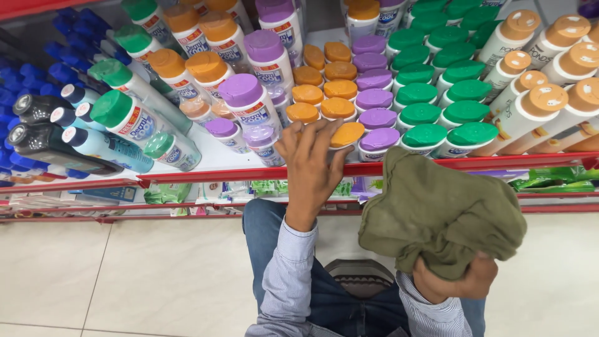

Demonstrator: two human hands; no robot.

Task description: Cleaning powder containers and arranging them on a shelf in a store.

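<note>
Left hand [310, 165] extended, fingers spread; right hand [458, 282] clenched.

White plastic powder bottles with orange, purple and green caps [374, 100] fill the shelf in rows, dark spray cans with blue caps [43, 140] lie at left, and green sachets [549, 179] hang below.

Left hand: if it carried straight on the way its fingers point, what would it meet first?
The left hand already touches the front orange-capped bottle; going on, it would likely meet the orange-capped bottle behind, though depth is unclear.

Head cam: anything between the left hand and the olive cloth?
Nothing on the shelf edge itself: a bare stretch of red shelf rail separates the left hand from the olive cloth, with a purple-capped bottle just behind it.
</note>
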